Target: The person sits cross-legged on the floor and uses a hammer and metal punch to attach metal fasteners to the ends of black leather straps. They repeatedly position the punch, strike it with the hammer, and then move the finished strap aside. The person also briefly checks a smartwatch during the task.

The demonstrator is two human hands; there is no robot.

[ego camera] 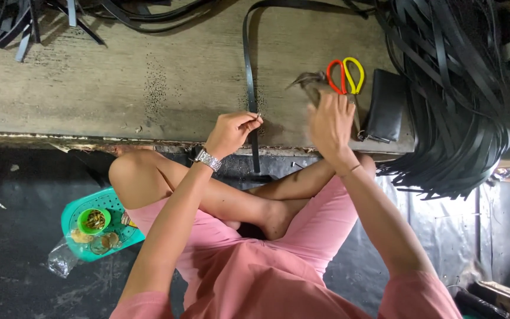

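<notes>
A long black strap lies across a low wooden workboard and hangs over its near edge. My left hand, with a metal watch on the wrist, pinches something small against the strap near that edge. My right hand is blurred and grips the handle of a hammer-like tool just right of the strap. Scissors with one red and one yellow loop lie behind my right hand.
A black wallet lies right of the scissors. A thick bundle of black straps drapes over the board's right end, and more straps lie at the back left. A teal basket with small bowls sits on the floor by my left knee.
</notes>
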